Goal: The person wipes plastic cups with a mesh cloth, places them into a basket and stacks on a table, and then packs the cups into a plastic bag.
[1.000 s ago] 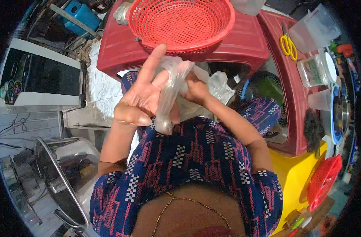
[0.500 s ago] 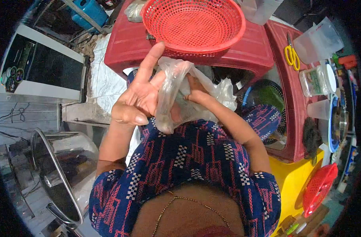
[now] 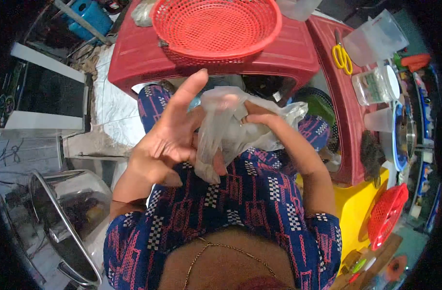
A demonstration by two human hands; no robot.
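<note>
A thin translucent plastic bag (image 3: 216, 130) hangs between my hands, above my lap. My left hand (image 3: 175, 130) has its index finger and thumb stretched away from the bag. Its other fingers reach into the bag's mouth and hold the film spread, some showing through the plastic. My right hand (image 3: 257, 116) comes in from the other side, its thumb bent over the crumpled plastic and its fingers closed, partly hidden by the bag. Whether anything lies inside the bag, I cannot tell.
A red plastic basket (image 3: 218, 29) stands on a red stool (image 3: 129, 58) ahead. On the right are yellow-handled scissors (image 3: 342, 59), a clear lidded jar (image 3: 375, 86) and a translucent container (image 3: 378, 38). A glass pot lid (image 3: 64, 227) stands at left.
The view has shifted, so the stool and basket sit further left and higher. My left hand has turned slightly, its thumb lower. More of the bag is spread between my hands.
</note>
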